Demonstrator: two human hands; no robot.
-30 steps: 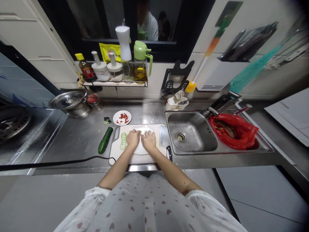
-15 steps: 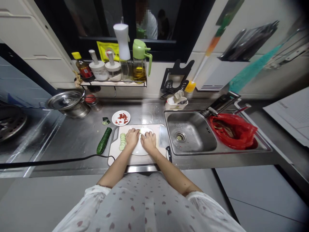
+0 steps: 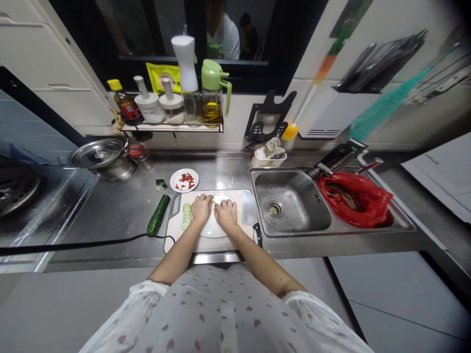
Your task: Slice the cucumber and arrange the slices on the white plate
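My left hand [image 3: 201,208] is closed over the left part of a white plate [image 3: 214,229], its fingertips pinching a small pale-green cucumber slice [image 3: 213,200]. Close beside it, my right hand [image 3: 226,214] has its fingers curled in over the plate, thumb and forefinger at the same slice. The plate rests on a light cutting board [image 3: 174,237]. Just left of my left hand, a row of cucumber slices [image 3: 187,216] overlaps on the board. A kitchen knife [image 3: 249,208] lies along the board's right side, its black handle towards me.
Left of the board lies a piece of cucumber [image 3: 158,214], with a black cord [image 3: 91,246] passing near it. Behind are cucumber trimmings [image 3: 161,185] and a small plate [image 3: 174,175] of chopped red bits. The sink [image 3: 294,201] and a red bag [image 3: 353,201] are at right.
The view has shifted very slightly. Both hands stay over the plate with the slice at their fingertips.
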